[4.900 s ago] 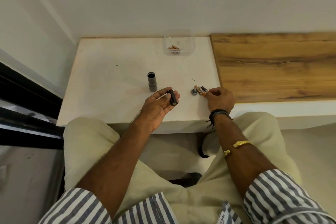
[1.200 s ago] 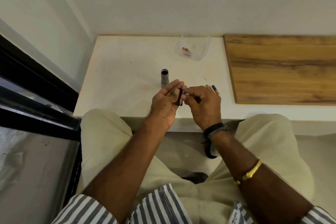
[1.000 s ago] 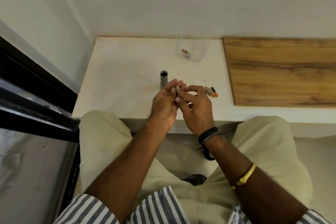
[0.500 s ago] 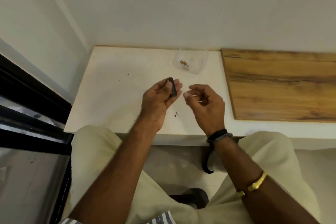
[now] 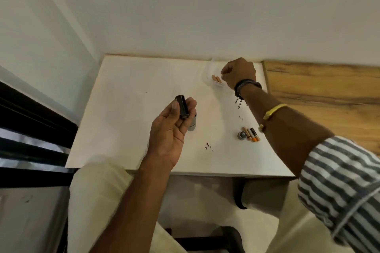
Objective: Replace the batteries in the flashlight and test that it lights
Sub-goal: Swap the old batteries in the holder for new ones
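The left hand (image 5: 172, 127) is raised palm-up over the middle of the white surface (image 5: 127, 121), its thumb and curled fingers gripping a black battery holder (image 5: 182, 107) that stands nearly upright. Just behind its fingers the grey flashlight body (image 5: 192, 125) stands on the surface, mostly hidden. The right hand (image 5: 238, 72) reaches to the far edge, fingers curled over a clear container (image 5: 210, 72) holding two copper-toned batteries (image 5: 216, 78); whether it grips anything cannot be told. Nearer, on the right, a round end cap (image 5: 242, 135) lies touching a row of loose batteries (image 5: 252, 134). A wooden panel (image 5: 329, 98) adjoins the surface on the right.
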